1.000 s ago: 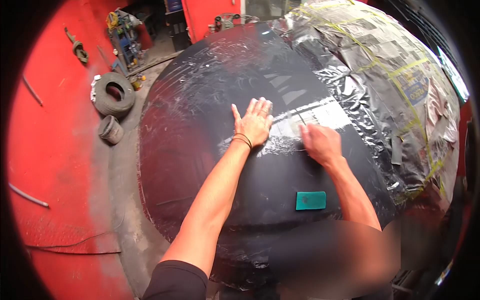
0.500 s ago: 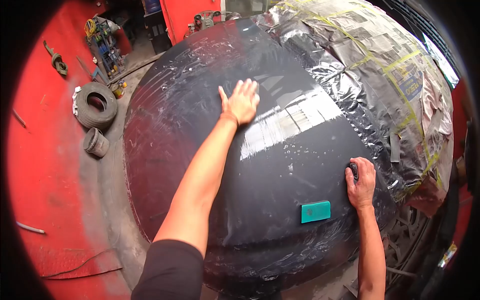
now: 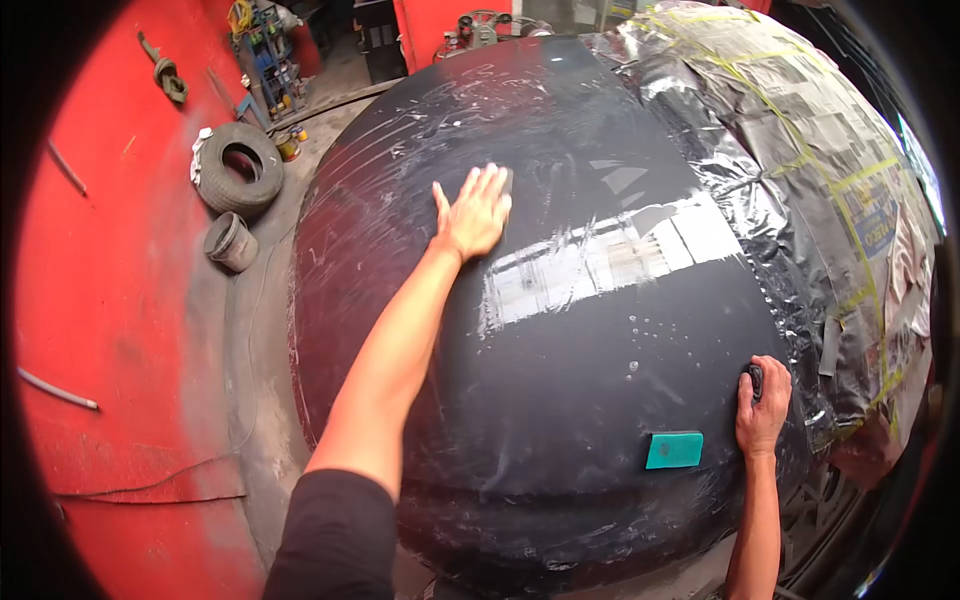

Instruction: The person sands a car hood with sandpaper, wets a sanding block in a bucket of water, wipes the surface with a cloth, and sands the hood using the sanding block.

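Palm down, my left hand (image 3: 474, 215) presses on the dark grey car hood (image 3: 560, 390), fingers stretched out. A grey edge, looking like sandpaper (image 3: 508, 182), shows beside its fingertips; the rest is hidden under the hand. My right hand (image 3: 766, 405) rests near the hood's right side, fingers curled round a small black object (image 3: 755, 380) whose kind I cannot make out. Left of that hand, a flat teal block (image 3: 675, 450) lies on the hood. Whitish smears and water drops mark the surface, and a bright reflection crosses its middle.
Plastic sheeting (image 3: 735, 150) and taped newspaper (image 3: 850, 130) cover the car beyond the hood. Against the red wall (image 3: 110, 300) at left are a tire (image 3: 265, 185) and a grey bucket (image 3: 232, 243). A tool rack (image 3: 275, 70) stands farther back.
The view has shifted, so the hood and teal block appear farther right and lower. Over the hood, my left hand has slid left with the grey piece. My right hand still holds the black object.
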Motion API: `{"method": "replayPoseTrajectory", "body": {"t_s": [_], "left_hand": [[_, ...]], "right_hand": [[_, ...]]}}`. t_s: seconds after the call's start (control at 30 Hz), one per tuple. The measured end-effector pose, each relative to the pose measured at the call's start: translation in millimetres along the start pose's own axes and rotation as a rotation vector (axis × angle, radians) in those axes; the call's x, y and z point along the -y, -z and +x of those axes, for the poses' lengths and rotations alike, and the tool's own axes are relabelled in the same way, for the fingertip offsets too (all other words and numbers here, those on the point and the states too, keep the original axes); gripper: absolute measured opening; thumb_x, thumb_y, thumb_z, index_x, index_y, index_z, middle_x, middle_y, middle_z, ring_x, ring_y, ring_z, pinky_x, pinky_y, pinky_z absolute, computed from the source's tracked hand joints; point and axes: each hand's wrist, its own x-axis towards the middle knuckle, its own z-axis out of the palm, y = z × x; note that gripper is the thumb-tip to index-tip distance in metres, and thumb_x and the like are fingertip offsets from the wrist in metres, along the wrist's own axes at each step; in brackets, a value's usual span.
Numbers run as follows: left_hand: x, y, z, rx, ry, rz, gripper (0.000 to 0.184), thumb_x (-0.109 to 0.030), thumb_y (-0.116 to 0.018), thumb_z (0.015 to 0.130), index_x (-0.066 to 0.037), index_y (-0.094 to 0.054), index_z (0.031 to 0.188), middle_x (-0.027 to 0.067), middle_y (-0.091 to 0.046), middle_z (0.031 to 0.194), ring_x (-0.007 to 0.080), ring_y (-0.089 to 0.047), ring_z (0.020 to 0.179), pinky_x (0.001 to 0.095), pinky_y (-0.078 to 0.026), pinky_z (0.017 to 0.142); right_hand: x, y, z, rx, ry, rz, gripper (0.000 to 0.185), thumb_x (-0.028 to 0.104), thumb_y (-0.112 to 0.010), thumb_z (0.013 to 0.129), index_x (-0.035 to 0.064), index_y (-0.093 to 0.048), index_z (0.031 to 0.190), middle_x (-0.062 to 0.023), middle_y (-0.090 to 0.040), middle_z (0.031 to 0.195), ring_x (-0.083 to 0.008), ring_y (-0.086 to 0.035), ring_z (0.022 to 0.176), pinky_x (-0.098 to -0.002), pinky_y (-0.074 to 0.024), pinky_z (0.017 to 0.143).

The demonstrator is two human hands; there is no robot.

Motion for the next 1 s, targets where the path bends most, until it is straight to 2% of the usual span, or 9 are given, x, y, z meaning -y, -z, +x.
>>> {"method": "replayPoseTrajectory", "body": {"t_s": [0.1,0.3,0.37,0.43,0.53,0.6,0.73,0.87,1.0], "left_hand": [[2,-2,18,0.018,0.085,0.118,0.065,-0.047,-0.033,0.12,-0.021,-0.03,0.179,0.003,-0.023,0.188,0.0308,-0.019,0.174,0.0861,-0.012,0.128],[-11,27,-206,0.109,-0.084,-0.06,0.069,-0.04,-0.04,0.119,-0.013,-0.025,0.181,0.0108,-0.018,0.189,0.0336,-0.013,0.175,0.0802,-0.003,0.13],[8,29,-205,0.156,-0.1,0.039,0.069,-0.04,-0.04,0.119,-0.015,-0.023,0.181,0.0093,-0.017,0.19,0.0323,-0.012,0.176,0.0812,-0.002,0.13],[46,17,-147,-0.018,-0.044,0.058,0.069,-0.044,-0.039,0.119,-0.015,-0.026,0.18,0.0068,-0.018,0.19,0.032,-0.013,0.175,0.0848,-0.001,0.128],[122,4,-36,-0.018,0.246,0.013,0.069,-0.048,-0.035,0.12,-0.016,-0.026,0.18,0.0071,-0.017,0.19,0.0315,-0.013,0.175,0.0873,-0.004,0.127],[126,-3,-27,-0.007,0.333,-0.037,0.067,-0.048,-0.033,0.121,-0.018,-0.026,0.18,0.0072,-0.017,0.19,0.0314,-0.013,0.175,0.0876,-0.007,0.126],[53,11,-152,-0.048,0.066,0.001,0.067,-0.041,-0.032,0.122,-0.014,-0.021,0.181,0.0105,-0.016,0.19,0.0337,-0.012,0.175,0.0832,-0.005,0.129],[-69,30,-350,0.208,-0.152,-0.082,0.075,-0.036,-0.052,0.113,-0.01,-0.028,0.179,0.0167,-0.019,0.188,0.0376,-0.011,0.175,0.0788,0.006,0.13],[-86,39,-287,0.158,-0.192,-0.015,0.069,-0.031,-0.042,0.118,-0.008,-0.023,0.18,0.0158,-0.019,0.189,0.0375,-0.011,0.175,0.0766,0.007,0.131]], "right_hand": [[-1,1,-1,0.034,-0.003,-0.001,0.03,0.013,-0.07,0.104,0.0031,-0.067,0.132,-0.0176,-0.069,0.133,-0.0398,-0.063,0.131,-0.0505,-0.0451,0.118],[-2,-1,0,0.008,0.004,0.008,0.03,0.012,-0.069,0.103,0.003,-0.067,0.131,-0.0171,-0.069,0.133,-0.0391,-0.062,0.132,-0.0504,-0.0447,0.117],[1,0,0,-0.008,0.001,0.01,0.031,0.011,-0.071,0.101,0.0039,-0.068,0.13,-0.0159,-0.07,0.132,-0.0388,-0.062,0.132,-0.0509,-0.0449,0.115],[0,0,1,0.0,0.007,0.005,0.031,0.012,-0.071,0.101,0.004,-0.068,0.13,-0.016,-0.07,0.132,-0.0389,-0.063,0.132,-0.0508,-0.0449,0.115],[-2,-2,0,-0.006,0.021,-0.006,0.031,0.012,-0.07,0.102,0.0043,-0.068,0.131,-0.0163,-0.07,0.131,-0.039,-0.063,0.131,-0.0504,-0.0452,0.116],[-3,-3,0,-0.014,0.017,0.015,0.03,0.013,-0.07,0.102,0.0045,-0.068,0.131,-0.0167,-0.07,0.13,-0.0388,-0.064,0.13,-0.0498,-0.0456,0.116],[4,2,2,-0.044,-0.012,0.024,0.029,0.012,-0.072,0.1,0.0066,-0.07,0.128,-0.0149,-0.072,0.129,-0.0371,-0.065,0.129,-0.0479,-0.0468,0.113],[9,6,7,-0.055,-0.01,0.009,0.026,0.01,-0.072,0.1,0.0084,-0.071,0.126,-0.0127,-0.073,0.127,-0.0361,-0.067,0.126,-0.0482,-0.049,0.109],[0,3,3,-0.056,-0.016,-0.002,0.026,0.009,-0.074,0.1,0.0115,-0.073,0.125,-0.0101,-0.073,0.125,-0.0326,-0.067,0.123,-0.0454,-0.0509,0.104]]}}
